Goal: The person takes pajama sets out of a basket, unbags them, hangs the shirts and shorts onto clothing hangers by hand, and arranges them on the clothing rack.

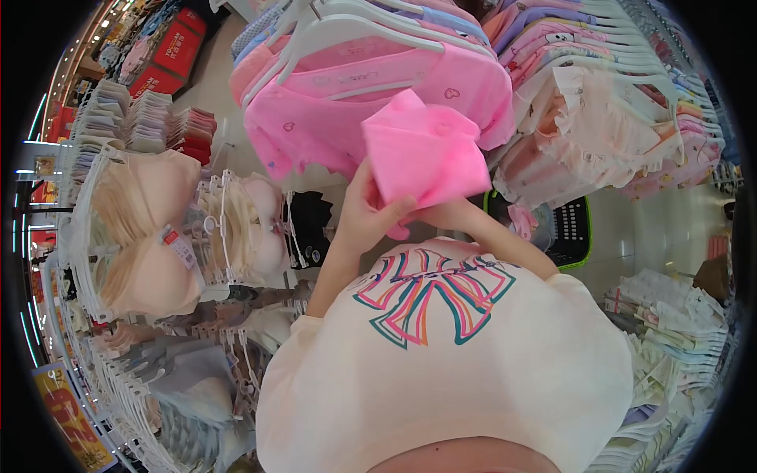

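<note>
A bright pink folded cloth is held up in front of my chest, just below a pink top on a white hanger. My left hand grips the cloth's lower left edge, with the thumb lying across its front. Behind and under the cloth is my right hand; most of its fingers are hidden by the fabric. A small pink end of cloth hangs below my left thumb.
Bras hang on a rack at the left. Pale ruffled clothes hang at the upper right. A black basket with a green rim is on the floor at the right. More clothes hang at the lower right.
</note>
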The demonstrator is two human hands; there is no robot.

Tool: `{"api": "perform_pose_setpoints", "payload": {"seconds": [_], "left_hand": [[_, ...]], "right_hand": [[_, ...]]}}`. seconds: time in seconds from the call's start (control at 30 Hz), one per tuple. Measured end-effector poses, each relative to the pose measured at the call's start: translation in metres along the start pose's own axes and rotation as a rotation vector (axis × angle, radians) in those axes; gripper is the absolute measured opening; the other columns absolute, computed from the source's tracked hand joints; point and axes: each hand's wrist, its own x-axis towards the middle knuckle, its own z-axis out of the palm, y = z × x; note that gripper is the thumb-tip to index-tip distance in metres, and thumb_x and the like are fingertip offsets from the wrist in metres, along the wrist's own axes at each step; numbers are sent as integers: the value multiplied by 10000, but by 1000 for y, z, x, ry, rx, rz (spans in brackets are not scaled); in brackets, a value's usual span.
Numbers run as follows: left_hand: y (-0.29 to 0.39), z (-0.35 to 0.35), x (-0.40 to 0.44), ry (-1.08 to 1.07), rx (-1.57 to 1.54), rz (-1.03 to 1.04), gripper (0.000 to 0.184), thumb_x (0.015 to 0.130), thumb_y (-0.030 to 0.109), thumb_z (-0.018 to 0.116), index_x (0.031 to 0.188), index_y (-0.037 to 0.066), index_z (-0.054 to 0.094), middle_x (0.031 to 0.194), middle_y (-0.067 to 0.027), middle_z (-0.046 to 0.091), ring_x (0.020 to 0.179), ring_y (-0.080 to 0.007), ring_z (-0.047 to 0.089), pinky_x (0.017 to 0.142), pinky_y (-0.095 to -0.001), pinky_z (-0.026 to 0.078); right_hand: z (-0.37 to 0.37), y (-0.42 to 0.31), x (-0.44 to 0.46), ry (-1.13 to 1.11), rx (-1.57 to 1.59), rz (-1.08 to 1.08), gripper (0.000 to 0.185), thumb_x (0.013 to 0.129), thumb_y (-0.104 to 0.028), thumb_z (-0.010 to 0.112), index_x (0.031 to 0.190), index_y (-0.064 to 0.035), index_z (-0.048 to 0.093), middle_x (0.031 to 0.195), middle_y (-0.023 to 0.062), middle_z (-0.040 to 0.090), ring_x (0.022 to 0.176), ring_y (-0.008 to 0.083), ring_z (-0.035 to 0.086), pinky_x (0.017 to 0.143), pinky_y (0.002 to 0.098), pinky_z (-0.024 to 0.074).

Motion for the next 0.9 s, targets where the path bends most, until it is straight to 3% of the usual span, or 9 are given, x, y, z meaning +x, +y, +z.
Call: {"api": "perform_pose_setpoints", "payload": {"seconds": [0.13,0.2,0.23,0.27,0.33,0.47,0.6,0.73,0.9], "left_hand": [[-3,-10,-3,-81,123,225,819,693,241,775,1328,-17,325,1245,-162,484,1135,-227,487,957,-327,371],[-24,-30,-15,-47,343,293,785,643,276,798,1271,-2,418,1183,-153,535,1129,-246,499,956,-357,369],[-33,-34,-22,-43,501,241,738,631,257,798,1235,8,456,1140,-149,556,1098,-253,518,935,-364,381],[-41,-38,-28,-39,658,187,691,619,237,797,1200,18,494,1098,-145,577,1067,-260,536,915,-371,394],[-56,-40,-30,-38,713,42,487,599,118,757,1054,38,601,932,-128,625,885,-277,598,787,-354,451],[-135,-99,-56,58,532,-162,356,652,74,694,999,31,625,907,-86,645,808,-257,611,709,-318,470],[-141,-142,-63,170,18,-314,277,767,118,595,1026,24,613,977,-61,630,883,-241,604,752,-307,476],[-125,-162,-39,446,-585,-261,410,828,312,531,1130,36,559,1075,-113,601,1013,-221,564,875,-373,446],[-48,-117,6,325,-372,-161,371,851,246,504,1133,9,539,1085,-124,591,1006,-225,570,882,-353,450]], "right_hand": [[-18,-30,14,-292,-21,-181,290,827,-104,593,1102,-26,545,1025,88,605,917,173,575,797,296,466],[-23,-34,9,-56,18,-330,277,831,-122,600,1085,-27,543,1019,99,608,895,169,581,793,305,469],[-22,-37,5,61,39,-401,272,833,-131,604,1076,-28,542,1016,105,610,884,167,584,792,309,471],[-14,-42,1,71,776,-393,249,831,-119,604,1054,-31,539,1021,125,605,911,174,584,804,327,472],[-22,-60,-6,123,756,-465,251,847,-170,579,1058,-54,509,1061,120,568,979,218,560,835,355,471],[-36,-61,-18,229,836,-590,273,882,-181,527,1121,-59,475,1150,113,532,1044,224,539,860,361,467],[-45,-36,-26,942,647,-239,320,884,-167,563,1169,-32,510,1137,75,567,1022,158,557,856,336,470],[-50,-15,-33,769,544,260,373,856,-262,620,1095,17,554,1055,51,603,946,132,577,773,292,486],[-30,14,-40,196,397,528,384,863,-305,606,1101,-5,572,1019,69,616,911,126,582,735,281,489]]}}
